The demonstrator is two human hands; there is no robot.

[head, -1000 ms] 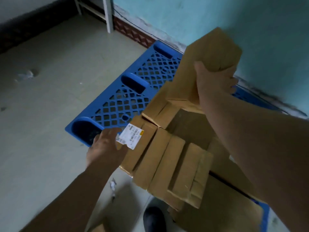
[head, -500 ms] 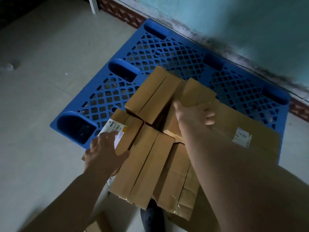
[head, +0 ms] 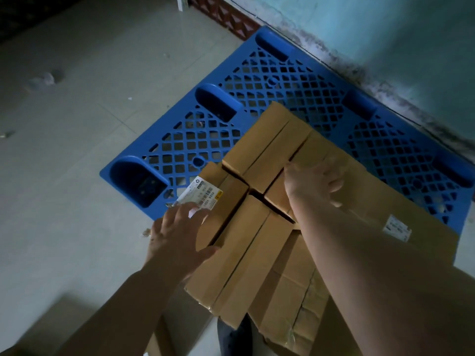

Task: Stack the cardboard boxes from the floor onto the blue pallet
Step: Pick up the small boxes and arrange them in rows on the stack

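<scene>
Since half a second ago, the box under the right hand has gone down flat, and now it lies level with the box next to it. One second ago that same box was up in the air.

Now the right hand rests on top of this small cardboard box, at about 1 o'clock from the middle of the view. The fingers are bent and loose over the top of the box. They press down on it and do not pinch it. Just beside it, at 12 o'clock, lies another small cardboard box. The two boxes touch along their long sides.

The left hand is at about 8 o'clock. Its fingers are spread wide and lie flat on the corner of the labeled box, right by the white label. The hand holds nothing.

Next to the labeled box lies a long box, and a taped box lies at 5 o'clock. Under them all is a big flat cardboard box with a small white sticker at 3 o'clock.

All the boxes sit on the blue pallet. The pallet lies on the pale tile floor and its far side is close to the teal wall. A dark shoe peeks out at 6 o'clock.
</scene>
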